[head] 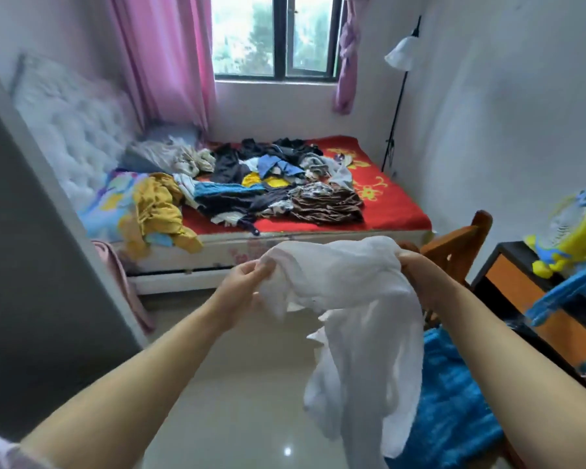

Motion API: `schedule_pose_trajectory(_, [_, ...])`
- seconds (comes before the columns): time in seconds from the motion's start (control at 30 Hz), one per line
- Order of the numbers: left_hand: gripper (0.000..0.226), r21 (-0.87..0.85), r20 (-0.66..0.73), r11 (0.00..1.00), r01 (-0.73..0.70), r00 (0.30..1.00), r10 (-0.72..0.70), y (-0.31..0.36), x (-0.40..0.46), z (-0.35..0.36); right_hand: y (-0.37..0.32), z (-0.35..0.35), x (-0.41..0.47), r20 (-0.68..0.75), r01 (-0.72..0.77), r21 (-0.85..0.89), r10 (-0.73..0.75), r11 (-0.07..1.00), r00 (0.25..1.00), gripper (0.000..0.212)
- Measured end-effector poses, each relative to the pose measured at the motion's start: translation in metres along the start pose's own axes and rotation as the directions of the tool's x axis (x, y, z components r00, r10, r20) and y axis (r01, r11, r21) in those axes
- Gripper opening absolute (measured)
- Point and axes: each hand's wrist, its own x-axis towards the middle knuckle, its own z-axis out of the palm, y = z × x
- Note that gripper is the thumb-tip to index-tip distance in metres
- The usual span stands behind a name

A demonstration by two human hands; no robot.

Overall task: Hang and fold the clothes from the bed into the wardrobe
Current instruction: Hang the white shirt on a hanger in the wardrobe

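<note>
While a heap of clothes (pixel 264 184) waits on the bed (pixel 396 211), the left hand (pixel 242 282) and right hand (pixel 411 265) each pinch the top edge of a white garment (pixel 352 316) hanging limp above the floor, seemingly light, soft, best held by its shoulders.

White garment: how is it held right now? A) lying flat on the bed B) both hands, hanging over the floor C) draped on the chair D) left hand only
B: the left hand and right hand each grip the top edge of the white garment, which hangs above the floor.
</note>
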Motion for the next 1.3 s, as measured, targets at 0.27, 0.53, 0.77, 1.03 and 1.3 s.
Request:
schedule_pose_trajectory(0.27, [0.027, -0.017, -0.138, 0.998, -0.059, 0.989, 0.056, 0.105, -0.040, -0.033, -0.018, 0.107, 0.002, 0.309, 0.200, -0.555, -0.023, 0.807, 0.951, 0.067])
schedule_pose_trajectory(0.53, [0.024, 0.077, -0.285, 0.995, 0.066, 0.958, -0.041, 0.134, -0.060, -0.052, -0.041, 0.224, 0.007, 0.520, 0.682, -0.658, -0.463, 0.318, 0.718, 0.027])
schedule_pose_trajectory(0.77, [0.043, -0.083, -0.314, 0.997, 0.010, 0.949, -0.036, 0.144, -0.086, -0.099, -0.062, 0.274, 0.036, 0.482, 0.708, -0.585, -0.532, 0.396, 0.696, 0.044])
schedule_pose_trajectory(1.03, [0.034, 0.229, -0.665, 0.957, 0.177, 0.747, 0.021, 0.101, -0.101, -0.113, -0.081, 0.305, 0.068, 0.382, 0.740, -0.429, -0.638, 0.518, 0.668, 0.047])
schedule_pose_trajectory(1.3, [0.030, 0.026, -0.704, 0.998, 0.056, 0.709, -0.022, 0.114, -0.139, -0.163, -0.080, 0.277, 0.151, 0.229, 0.385, -0.195, -0.340, 0.902, 0.912, 0.034])
